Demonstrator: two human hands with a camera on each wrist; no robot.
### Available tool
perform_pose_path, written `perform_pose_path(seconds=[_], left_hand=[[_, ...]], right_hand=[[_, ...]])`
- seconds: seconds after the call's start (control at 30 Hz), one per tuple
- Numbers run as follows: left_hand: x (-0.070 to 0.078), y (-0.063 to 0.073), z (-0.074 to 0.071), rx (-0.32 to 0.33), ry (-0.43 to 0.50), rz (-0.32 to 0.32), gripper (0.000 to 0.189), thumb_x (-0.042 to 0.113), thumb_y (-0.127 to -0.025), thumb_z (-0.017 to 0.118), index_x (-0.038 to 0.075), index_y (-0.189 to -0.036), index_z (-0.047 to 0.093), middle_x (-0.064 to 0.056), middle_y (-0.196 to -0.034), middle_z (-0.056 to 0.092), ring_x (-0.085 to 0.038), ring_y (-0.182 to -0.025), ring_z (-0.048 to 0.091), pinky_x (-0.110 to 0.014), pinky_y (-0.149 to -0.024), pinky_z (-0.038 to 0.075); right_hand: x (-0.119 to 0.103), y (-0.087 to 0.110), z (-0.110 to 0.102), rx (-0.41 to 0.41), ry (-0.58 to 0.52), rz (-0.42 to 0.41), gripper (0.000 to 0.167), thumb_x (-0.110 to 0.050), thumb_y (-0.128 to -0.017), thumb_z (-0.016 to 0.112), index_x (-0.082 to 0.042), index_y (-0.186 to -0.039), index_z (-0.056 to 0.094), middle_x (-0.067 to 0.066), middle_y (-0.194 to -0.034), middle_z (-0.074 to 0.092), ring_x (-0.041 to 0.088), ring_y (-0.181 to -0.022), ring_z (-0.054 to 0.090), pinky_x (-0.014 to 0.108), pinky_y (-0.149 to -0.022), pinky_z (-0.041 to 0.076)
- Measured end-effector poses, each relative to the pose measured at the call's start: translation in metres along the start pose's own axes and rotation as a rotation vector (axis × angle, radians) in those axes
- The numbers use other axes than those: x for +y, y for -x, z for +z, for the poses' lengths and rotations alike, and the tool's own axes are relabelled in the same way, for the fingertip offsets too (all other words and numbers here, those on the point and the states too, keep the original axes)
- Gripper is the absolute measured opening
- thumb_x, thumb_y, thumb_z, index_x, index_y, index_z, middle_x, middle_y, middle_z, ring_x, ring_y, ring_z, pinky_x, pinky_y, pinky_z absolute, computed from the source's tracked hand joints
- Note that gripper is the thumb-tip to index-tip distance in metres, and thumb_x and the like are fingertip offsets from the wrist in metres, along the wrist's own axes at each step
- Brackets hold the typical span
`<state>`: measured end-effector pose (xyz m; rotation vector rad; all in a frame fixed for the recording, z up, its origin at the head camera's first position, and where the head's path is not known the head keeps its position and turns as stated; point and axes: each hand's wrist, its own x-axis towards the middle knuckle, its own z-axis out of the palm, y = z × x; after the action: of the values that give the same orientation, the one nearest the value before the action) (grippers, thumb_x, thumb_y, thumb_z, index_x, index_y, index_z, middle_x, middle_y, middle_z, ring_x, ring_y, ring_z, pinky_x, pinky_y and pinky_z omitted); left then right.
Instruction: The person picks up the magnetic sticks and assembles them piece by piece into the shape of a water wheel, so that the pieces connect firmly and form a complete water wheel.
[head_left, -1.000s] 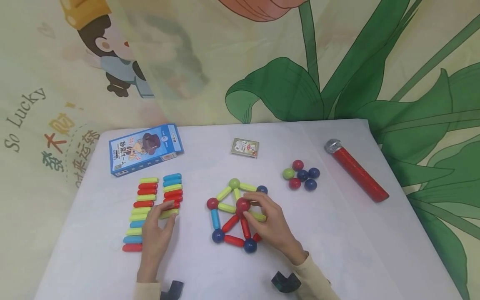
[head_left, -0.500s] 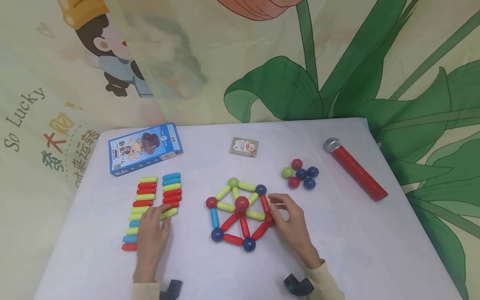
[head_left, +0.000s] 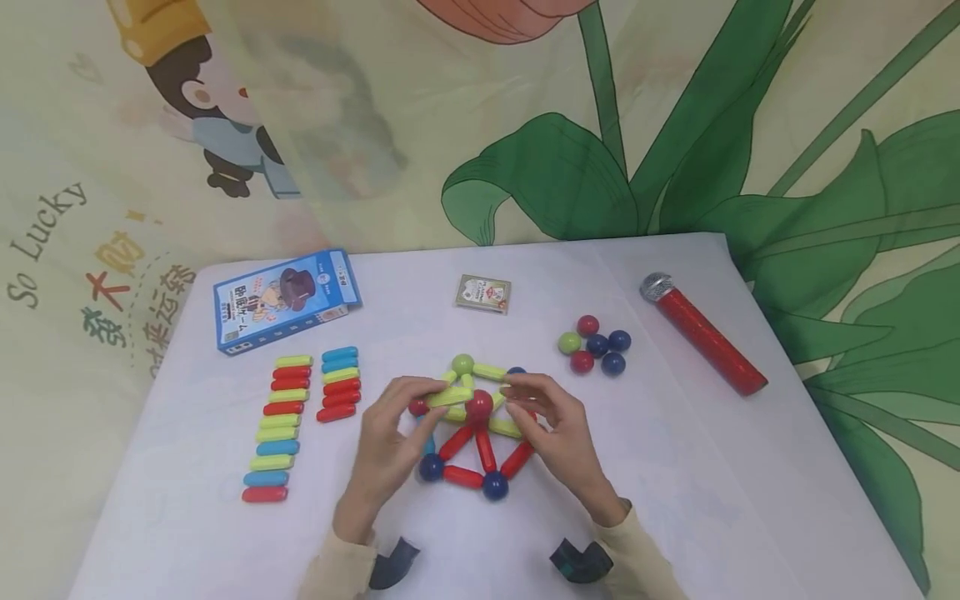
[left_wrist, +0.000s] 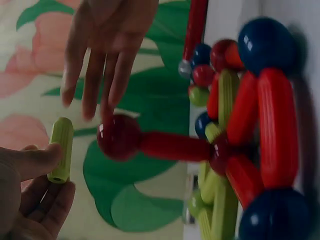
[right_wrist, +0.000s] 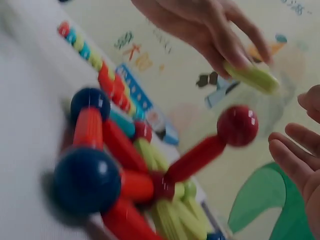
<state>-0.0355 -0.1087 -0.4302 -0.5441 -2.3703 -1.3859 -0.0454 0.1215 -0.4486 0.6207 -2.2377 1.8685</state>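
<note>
My left hand point(head_left: 386, 442) pinches a yellow-green magnetic rod point(left_wrist: 61, 150) between thumb and fingers, up near the top of a ball-and-rod structure. That structure has a flat wheel of red, yellow-green and blue rods joined by balls, such as a blue ball point(head_left: 495, 485) at its near side. From its centre a red rod point(left_wrist: 175, 146) stands upright, topped by a red ball point(left_wrist: 119, 137). The held rod is beside this ball, with a gap between them in the left wrist view. My right hand point(head_left: 558, 437) is right of the ball, fingers extended, holding nothing.
Two columns of rods, with a blue rod point(head_left: 277, 447) among them, lie at left. Behind them is a blue box point(head_left: 285, 300). A small card box point(head_left: 482, 294) lies at the back, several loose balls point(head_left: 597, 345) right of centre, and a red microphone point(head_left: 705, 335) far right.
My left hand has lifted the yellow-green rod from the right column and carried it right, over the structure. My right hand first moved right, off the top ball, then back left towards it.
</note>
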Motion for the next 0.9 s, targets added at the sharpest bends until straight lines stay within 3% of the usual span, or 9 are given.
perform_pose_path(seconds=[0.07, 0.17, 0.3, 0.37, 0.47, 0.63, 0.77, 0.9], left_hand=[[0.011, -0.009, 0.012, -0.065, 0.038, 0.059, 0.042, -0.003, -0.077, 0.076, 0.008, -0.116, 0.063, -0.002, -0.109, 0.065, -0.013, -0.102, 0.060, -0.017, -0.090, 0.049], [0.019, -0.015, 0.023, -0.117, 0.063, 0.095, 0.043, 0.000, -0.077, 0.077, 0.009, -0.117, 0.063, -0.001, -0.110, 0.064, -0.013, -0.102, 0.058, -0.020, -0.091, 0.050], [0.012, -0.013, 0.023, -0.087, 0.014, 0.068, 0.044, 0.002, -0.077, 0.078, 0.009, -0.118, 0.062, -0.002, -0.113, 0.062, -0.014, -0.107, 0.058, -0.022, -0.092, 0.050], [0.003, -0.010, 0.015, -0.034, -0.043, 0.003, 0.043, 0.003, -0.078, 0.078, 0.009, -0.118, 0.062, -0.002, -0.114, 0.061, -0.015, -0.109, 0.058, -0.025, -0.093, 0.050], [-0.017, 0.000, -0.005, 0.038, -0.142, -0.168, 0.043, 0.005, -0.081, 0.076, 0.010, -0.120, 0.061, -0.002, -0.117, 0.061, -0.016, -0.112, 0.057, -0.034, -0.092, 0.051], [-0.051, 0.023, -0.038, 0.069, -0.333, -0.435, 0.045, 0.006, -0.083, 0.073, 0.010, -0.125, 0.057, -0.007, -0.123, 0.058, -0.023, -0.118, 0.053, -0.048, -0.096, 0.048], [-0.066, 0.039, -0.052, 0.069, -0.431, -0.542, 0.049, 0.004, -0.081, 0.074, 0.008, -0.127, 0.056, -0.012, -0.123, 0.055, -0.029, -0.118, 0.050, -0.052, -0.096, 0.047], [-0.071, 0.046, -0.058, 0.027, -0.462, -0.587, 0.051, 0.003, -0.081, 0.072, 0.007, -0.129, 0.054, -0.015, -0.126, 0.052, -0.033, -0.121, 0.046, -0.055, -0.096, 0.046]], right_hand=[[-0.004, -0.003, 0.005, -0.038, -0.066, -0.014, 0.037, 0.006, -0.086, 0.065, 0.000, -0.121, 0.055, 0.016, -0.115, 0.061, 0.021, -0.103, 0.065, 0.031, -0.085, 0.055], [-0.007, -0.002, 0.008, -0.046, -0.103, -0.015, 0.035, 0.007, -0.086, 0.064, 0.002, -0.120, 0.055, 0.018, -0.113, 0.060, 0.017, -0.104, 0.065, 0.032, -0.083, 0.055], [-0.002, 0.005, 0.000, 0.041, -0.106, 0.048, 0.032, 0.008, -0.086, 0.063, 0.004, -0.117, 0.055, 0.017, -0.111, 0.060, 0.013, -0.101, 0.065, 0.029, -0.082, 0.055], [0.004, 0.009, -0.006, 0.087, -0.118, 0.089, 0.032, 0.009, -0.086, 0.063, 0.005, -0.117, 0.054, 0.018, -0.111, 0.060, 0.012, -0.100, 0.065, 0.027, -0.081, 0.055], [0.012, 0.015, -0.011, 0.130, -0.144, 0.150, 0.031, 0.009, -0.086, 0.063, 0.007, -0.116, 0.054, 0.017, -0.109, 0.061, 0.012, -0.096, 0.067, 0.026, -0.080, 0.055], [0.018, 0.019, -0.008, 0.116, -0.202, 0.207, 0.031, 0.006, -0.086, 0.065, 0.007, -0.115, 0.054, 0.015, -0.109, 0.062, 0.013, -0.091, 0.065, 0.026, -0.079, 0.056], [0.020, 0.020, -0.001, 0.100, -0.223, 0.212, 0.031, 0.005, -0.087, 0.064, 0.007, -0.116, 0.054, 0.018, -0.111, 0.060, 0.012, -0.092, 0.064, 0.025, -0.079, 0.056], [0.020, 0.021, 0.001, 0.104, -0.231, 0.207, 0.033, 0.006, -0.086, 0.065, 0.007, -0.117, 0.054, 0.024, -0.111, 0.059, 0.011, -0.094, 0.065, 0.025, -0.080, 0.055]])
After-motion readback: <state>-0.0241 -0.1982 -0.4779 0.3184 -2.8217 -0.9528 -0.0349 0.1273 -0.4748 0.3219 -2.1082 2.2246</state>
